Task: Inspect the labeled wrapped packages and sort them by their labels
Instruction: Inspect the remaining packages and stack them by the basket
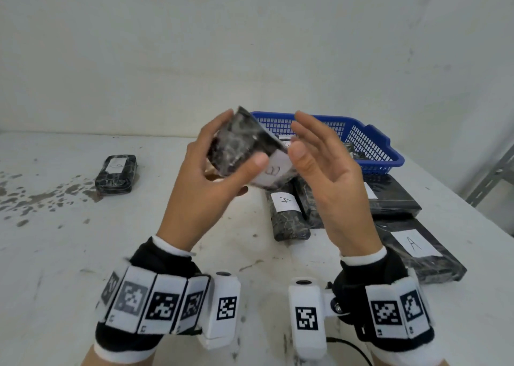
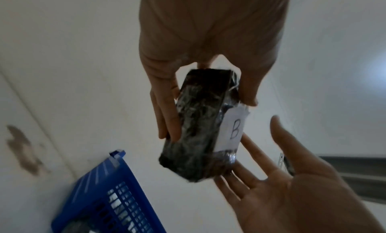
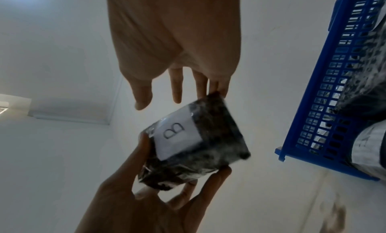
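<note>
Two hands are raised above the white table; the left hand grips a dark wrapped package, thumb on one face and fingers curled round the other, holding it tilted in the air in front of the blue basket; a white label on the package bears the letter B, which reads clearly in both wrist views; the right hand is beside the package with its fingers straight and spread, palm turned toward it; from the right wrist view its outer fingertips lie at the package's far corner, though whether they touch it I cannot tell. Several more dark packages lie on the table to the right; a small one and a large flat one are both labelled A; another flat one lies just in front of the basket. One lone small package lies well apart on the left; its label cannot be read with certainty. Some packages also lie inside the basket.
</note>
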